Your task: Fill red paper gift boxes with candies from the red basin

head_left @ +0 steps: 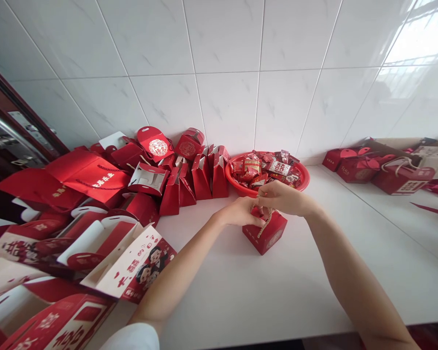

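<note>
A small red gift box (273, 233) with a pale round print stands on the white counter in front of me. A twisted tan rope handle (265, 225) loops over its top. My left hand (243, 212) closes on the upper left part of the box, by the lid and the rope. From the right, my right hand (282, 198) pinches the rope at the top of the box. The fingers of both hands nearly meet and partly hide the lid. Right behind the hands, a red plastic basin (305, 181) holds many wrapped candies (279, 167).
Open red and white gift boxes (131, 262) crowd the left side. Several upright red boxes (201, 177) stand left of the basin. At the far right are closed boxes (401, 181) with rope handles, plus ribbon (432, 208). A tiled wall (226, 107) runs behind the counter (277, 296).
</note>
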`<act>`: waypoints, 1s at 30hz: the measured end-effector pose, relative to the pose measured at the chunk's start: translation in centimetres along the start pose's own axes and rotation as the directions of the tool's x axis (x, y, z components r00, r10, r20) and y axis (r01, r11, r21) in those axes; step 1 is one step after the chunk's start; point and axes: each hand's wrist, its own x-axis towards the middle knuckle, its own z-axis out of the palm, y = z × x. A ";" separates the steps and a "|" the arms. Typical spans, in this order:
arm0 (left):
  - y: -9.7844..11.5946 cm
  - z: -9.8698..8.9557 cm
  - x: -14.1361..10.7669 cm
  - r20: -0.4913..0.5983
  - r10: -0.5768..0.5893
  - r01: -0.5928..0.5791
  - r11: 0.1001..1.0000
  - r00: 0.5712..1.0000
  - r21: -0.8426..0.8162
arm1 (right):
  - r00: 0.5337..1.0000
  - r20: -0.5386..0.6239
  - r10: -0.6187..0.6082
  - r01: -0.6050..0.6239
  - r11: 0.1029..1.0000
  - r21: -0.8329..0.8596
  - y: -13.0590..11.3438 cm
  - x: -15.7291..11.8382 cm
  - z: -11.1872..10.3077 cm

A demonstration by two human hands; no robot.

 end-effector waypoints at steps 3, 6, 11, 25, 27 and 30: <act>0.3 -0.5 -0.4 -0.008 0.026 -0.026 0.999 1.000 -0.024 | 1.000 -0.006 -0.024 0.025 0.994 0.108 0.0 -0.4 -0.7; 0.8 -1.4 -1.1 0.005 0.078 -0.076 0.986 0.997 -0.150 | 0.993 -0.111 -0.037 0.049 0.993 0.104 -0.1 -1.2 -1.7; 1.5 -2.8 -2.2 -0.190 0.135 -0.193 0.922 0.973 -0.337 | 0.961 -0.272 -0.053 0.075 0.995 0.071 -0.6 -3.8 -3.9; 1.5 4.6 0.4 -0.004 0.242 -0.233 0.926 0.970 -0.296 | 0.669 -0.688 0.281 -0.379 0.925 0.010 3.9 -9.9 -13.2; 1.6 7.3 0.4 0.118 0.272 -0.219 0.916 0.955 -0.335 | 0.649 -0.708 0.278 -0.476 0.875 -0.093 5.4 -10.2 -14.2; 1.5 11.1 -0.2 0.282 0.282 -0.151 0.900 0.917 -0.409 | 0.589 -0.766 0.259 -0.616 0.757 -0.218 7.6 -10.3 -16.0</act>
